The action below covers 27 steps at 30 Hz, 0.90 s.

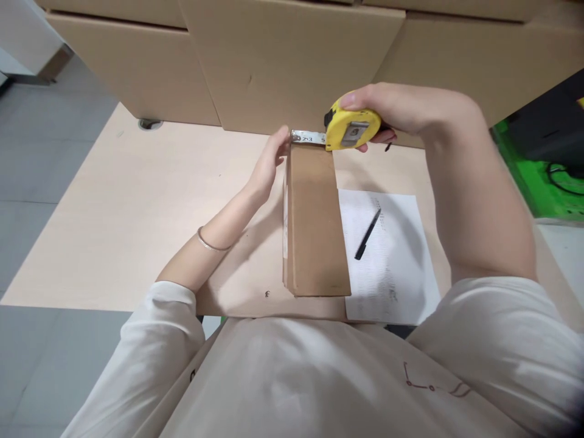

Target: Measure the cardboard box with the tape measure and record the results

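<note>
A narrow brown cardboard box (317,225) stands on the table with its long side running toward me. My right hand (387,112) is closed round a yellow tape measure (351,129), above the box's far right corner. A short length of its metal blade (309,137) is out and lies across the box's far edge. At the far left corner, my left hand (269,161) pinches the blade's end, its fingers also against the box's side. Some fingers of both hands are hidden.
Right of the box lies a white sheet of paper (406,243) with writing, and a black pen (367,233) on it. Large cardboard boxes (292,67) form a wall along the back of the wooden table (128,213). A green and black item (542,164) is at far right.
</note>
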Motion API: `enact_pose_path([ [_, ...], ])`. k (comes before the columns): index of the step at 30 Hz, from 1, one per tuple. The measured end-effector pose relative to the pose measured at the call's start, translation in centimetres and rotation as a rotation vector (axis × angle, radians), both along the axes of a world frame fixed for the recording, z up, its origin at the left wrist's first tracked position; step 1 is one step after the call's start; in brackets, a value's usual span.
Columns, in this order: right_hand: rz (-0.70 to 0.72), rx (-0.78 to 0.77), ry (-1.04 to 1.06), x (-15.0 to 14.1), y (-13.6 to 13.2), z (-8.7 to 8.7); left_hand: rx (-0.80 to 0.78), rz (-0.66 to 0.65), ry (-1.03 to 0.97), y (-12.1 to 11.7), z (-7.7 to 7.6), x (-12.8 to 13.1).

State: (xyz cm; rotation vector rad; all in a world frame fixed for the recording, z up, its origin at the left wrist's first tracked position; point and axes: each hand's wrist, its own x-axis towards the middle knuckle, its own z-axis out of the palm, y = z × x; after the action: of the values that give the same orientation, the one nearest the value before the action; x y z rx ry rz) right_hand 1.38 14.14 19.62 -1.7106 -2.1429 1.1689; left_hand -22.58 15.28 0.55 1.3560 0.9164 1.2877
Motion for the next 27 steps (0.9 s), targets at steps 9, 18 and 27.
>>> enact_pose_path([
  [9,-0.01,-0.016,0.071,1.4,0.7,-0.8,-0.031,-0.142,0.027,-0.2,2.5,0.0],
  [18,-0.07,-0.067,0.149,3.2,0.9,-2.5,-0.137,-0.145,-0.003,-1.2,2.9,0.7],
  [27,0.007,-0.042,0.184,2.3,0.7,-2.5,-0.193,-0.129,-0.114,-1.5,3.1,1.2],
])
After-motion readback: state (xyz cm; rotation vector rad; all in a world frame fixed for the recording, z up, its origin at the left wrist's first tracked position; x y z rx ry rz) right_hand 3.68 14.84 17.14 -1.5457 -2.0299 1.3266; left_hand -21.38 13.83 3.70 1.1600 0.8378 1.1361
